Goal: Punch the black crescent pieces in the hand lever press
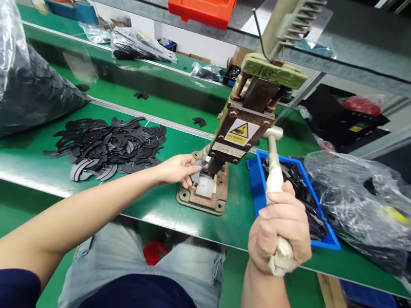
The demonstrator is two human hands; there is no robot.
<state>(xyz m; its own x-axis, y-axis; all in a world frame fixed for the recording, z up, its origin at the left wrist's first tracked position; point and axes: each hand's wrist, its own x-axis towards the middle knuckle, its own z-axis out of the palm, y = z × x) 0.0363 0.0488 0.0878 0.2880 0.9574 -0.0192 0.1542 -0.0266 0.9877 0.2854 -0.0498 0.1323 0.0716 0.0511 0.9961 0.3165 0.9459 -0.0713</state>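
Lever (274,167) sits gripped in right hand (282,231), left hand (179,169) pinches dark piece (196,176) at press (231,150); looks mid-piece, black pile (113,143) probably left.

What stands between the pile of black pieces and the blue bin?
A metal press stands there, and the left hand holds a dark piece at it. The head view shows this.

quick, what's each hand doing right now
Left hand: closed, pinching a dark piece at the press.
Right hand: closed around the wrapped lever.
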